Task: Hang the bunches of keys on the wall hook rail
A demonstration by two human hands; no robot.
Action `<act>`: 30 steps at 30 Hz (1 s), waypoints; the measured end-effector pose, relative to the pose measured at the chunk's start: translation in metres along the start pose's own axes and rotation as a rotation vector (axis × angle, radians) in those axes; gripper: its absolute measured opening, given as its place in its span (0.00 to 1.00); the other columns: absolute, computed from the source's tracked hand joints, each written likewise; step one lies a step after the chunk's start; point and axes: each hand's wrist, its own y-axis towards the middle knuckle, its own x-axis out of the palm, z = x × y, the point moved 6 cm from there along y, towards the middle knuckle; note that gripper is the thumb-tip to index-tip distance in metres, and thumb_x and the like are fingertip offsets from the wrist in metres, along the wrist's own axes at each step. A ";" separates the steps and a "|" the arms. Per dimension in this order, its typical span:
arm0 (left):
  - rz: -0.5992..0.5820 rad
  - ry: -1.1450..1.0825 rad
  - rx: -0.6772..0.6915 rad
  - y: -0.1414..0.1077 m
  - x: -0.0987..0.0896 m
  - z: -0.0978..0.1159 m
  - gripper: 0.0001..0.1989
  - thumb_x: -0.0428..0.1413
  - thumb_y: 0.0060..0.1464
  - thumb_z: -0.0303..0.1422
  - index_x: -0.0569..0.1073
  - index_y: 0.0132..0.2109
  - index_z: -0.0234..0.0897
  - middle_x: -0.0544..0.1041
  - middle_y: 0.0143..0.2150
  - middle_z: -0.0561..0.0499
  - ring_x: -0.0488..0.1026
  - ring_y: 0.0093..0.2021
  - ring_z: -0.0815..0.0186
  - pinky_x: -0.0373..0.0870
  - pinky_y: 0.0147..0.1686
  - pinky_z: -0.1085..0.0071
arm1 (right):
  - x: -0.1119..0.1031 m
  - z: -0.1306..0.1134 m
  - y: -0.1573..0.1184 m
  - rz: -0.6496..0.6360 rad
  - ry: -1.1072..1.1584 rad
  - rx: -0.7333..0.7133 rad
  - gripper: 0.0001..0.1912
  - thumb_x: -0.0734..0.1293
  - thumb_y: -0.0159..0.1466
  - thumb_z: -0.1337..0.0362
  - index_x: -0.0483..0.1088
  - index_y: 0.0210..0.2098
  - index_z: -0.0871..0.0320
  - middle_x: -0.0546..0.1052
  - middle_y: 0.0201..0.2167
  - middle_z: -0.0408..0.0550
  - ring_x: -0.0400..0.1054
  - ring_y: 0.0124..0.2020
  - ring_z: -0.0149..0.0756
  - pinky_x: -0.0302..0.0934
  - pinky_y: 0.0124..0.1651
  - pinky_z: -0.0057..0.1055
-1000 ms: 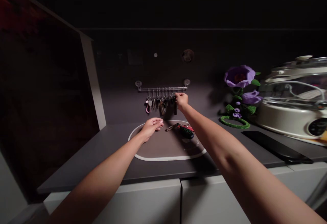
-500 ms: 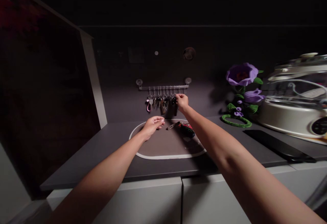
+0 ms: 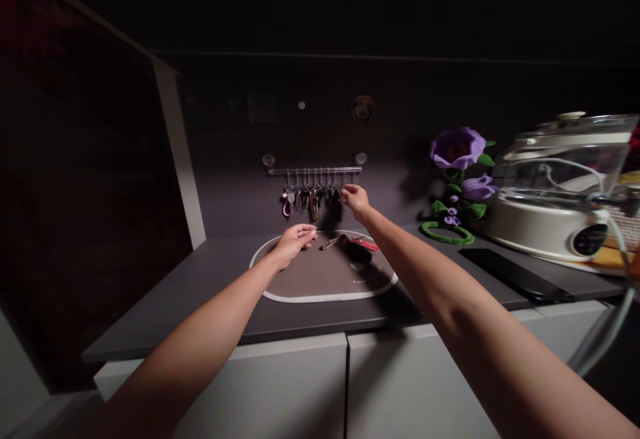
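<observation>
On the dark wall, a clear rail (image 3: 315, 171) with several hooks carries a row of key rings and keys (image 3: 314, 200). My right hand (image 3: 356, 200) is at the rail's right end, just right of the last hanging keys. Its thumb and fingertips are pinched together; what lies between them is too small to make out. My left hand (image 3: 295, 244) hovers lower, over a brown mat (image 3: 300, 282) with a white rim. Its fingers are loosely curled, with nothing visible in them. On the mat lies a dark key bunch (image 3: 359, 251) with a red tag and a chain.
A purple flower ornament (image 3: 457, 149) with a green ring base stands right on the grey counter (image 3: 200, 312). Beyond it is a cream appliance (image 3: 535, 225) with a clear cover and a cable. A flat black object (image 3: 515, 275) lies near the front edge.
The view has turned slightly right, so the scene sits further left. My right hand has shifted a little right along the rail, away from the hanging keys. My left hand has hardly changed.
</observation>
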 end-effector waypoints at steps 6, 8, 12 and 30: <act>-0.009 0.007 0.015 -0.002 0.000 0.003 0.23 0.62 0.38 0.43 0.71 0.39 0.33 0.74 0.33 0.48 0.69 0.32 0.71 0.64 0.32 0.74 | -0.010 -0.011 -0.029 -0.037 0.042 0.136 0.13 0.65 0.52 0.67 0.67 0.38 0.60 0.72 0.37 0.50 0.65 0.33 0.28 0.61 0.41 0.32; -0.007 0.010 0.012 -0.002 0.000 0.004 0.23 0.61 0.38 0.43 0.71 0.40 0.32 0.74 0.33 0.48 0.70 0.33 0.70 0.64 0.32 0.74 | -0.012 -0.013 -0.040 -0.074 0.030 0.159 0.11 0.65 0.52 0.67 0.67 0.36 0.61 0.72 0.33 0.48 0.63 0.28 0.26 0.61 0.37 0.29; -0.011 0.021 0.017 -0.003 0.001 0.005 0.22 0.61 0.39 0.42 0.71 0.40 0.32 0.74 0.33 0.48 0.70 0.33 0.70 0.64 0.32 0.74 | -0.017 -0.011 -0.064 -0.196 -0.092 0.131 0.08 0.66 0.51 0.63 0.67 0.29 0.61 0.70 0.24 0.43 0.59 0.23 0.25 0.58 0.31 0.26; -0.061 0.097 0.030 -0.006 0.013 0.005 0.16 0.60 0.42 0.34 0.71 0.39 0.30 0.74 0.32 0.48 0.69 0.32 0.71 0.65 0.34 0.72 | -0.027 0.006 -0.111 -0.358 -0.783 -0.025 0.10 0.65 0.53 0.59 0.71 0.28 0.59 0.74 0.25 0.46 0.64 0.27 0.30 0.54 0.32 0.26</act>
